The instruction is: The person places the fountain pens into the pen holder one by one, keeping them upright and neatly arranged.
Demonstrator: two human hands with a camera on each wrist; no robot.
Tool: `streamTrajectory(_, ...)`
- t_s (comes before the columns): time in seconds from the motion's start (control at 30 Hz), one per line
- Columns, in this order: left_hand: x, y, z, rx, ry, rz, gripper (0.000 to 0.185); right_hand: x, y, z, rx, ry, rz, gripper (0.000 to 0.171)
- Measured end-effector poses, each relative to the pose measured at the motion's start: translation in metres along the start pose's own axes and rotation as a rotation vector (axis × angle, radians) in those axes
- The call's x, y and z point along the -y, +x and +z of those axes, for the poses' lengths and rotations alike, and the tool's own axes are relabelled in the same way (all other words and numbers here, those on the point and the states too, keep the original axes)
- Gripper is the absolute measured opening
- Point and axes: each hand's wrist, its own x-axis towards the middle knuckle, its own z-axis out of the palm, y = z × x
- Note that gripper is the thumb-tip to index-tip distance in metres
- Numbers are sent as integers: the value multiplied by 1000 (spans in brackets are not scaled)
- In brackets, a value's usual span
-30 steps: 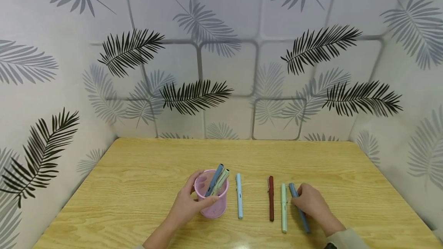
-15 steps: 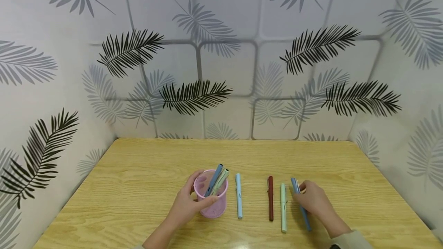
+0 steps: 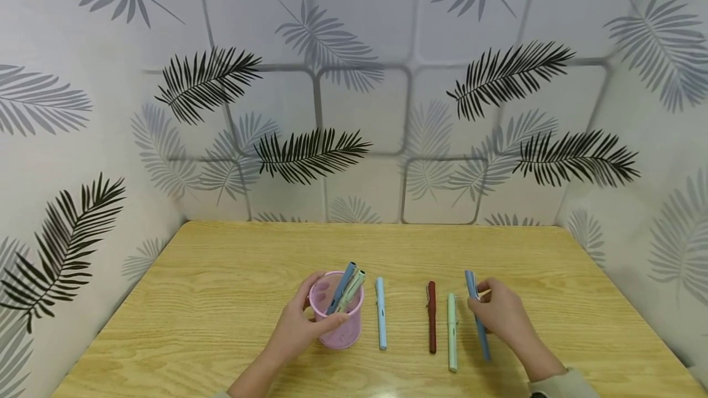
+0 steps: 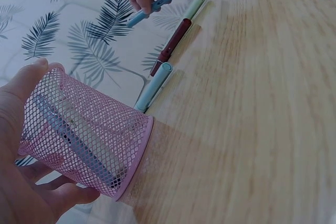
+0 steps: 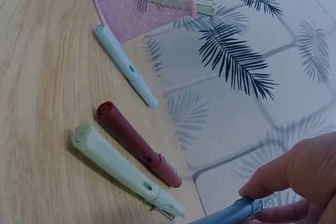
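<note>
My left hand (image 3: 300, 321) grips a pink mesh pen holder (image 3: 343, 331) standing on the table, thumb near its rim. A blue pen (image 3: 341, 287) and a pale green pen (image 3: 352, 290) lean inside it. At the right, my right hand (image 3: 502, 313) pinches another blue pen (image 3: 483, 339) between thumb and fingers; the left wrist view has this pen raised above the table. Just left of that hand lies a mint green pen (image 3: 452, 336). Beyond it are a dark red pen (image 3: 432, 318) and a light blue pen (image 3: 381, 315), the latter beside the holder.
The wooden table (image 3: 249, 250) carries the loose pens in a rough row. A pale wall covering (image 3: 365, 189) with leaf prints rises behind the table's back edge and along both sides.
My right hand has raised the blue pen off the table and shifted it slightly away from me, turning it a little more upright. My left hand and the holder stay put.
</note>
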Motion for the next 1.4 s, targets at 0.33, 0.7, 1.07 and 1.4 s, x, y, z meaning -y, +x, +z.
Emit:
streamTrajectory(0.33, -1, 1, 0, -10, 8, -1, 77, 12, -4, -4, -30, 45, -46, 38)
streamTrajectory(0.7, -1, 1, 0, -7, 0, -8, 76, 23, -10, -7, -91, 128, -75, 37)
streamTrajectory(1.07, 1, 0, 0, -3, 6, -1, 76, 32, -14, -6, -150, 162, -90, 39)
streamTrajectory(1.4, 0, -1, 0, -6, -1, -12, 78, 44, -18, 2, -220, 249, -165, 33)
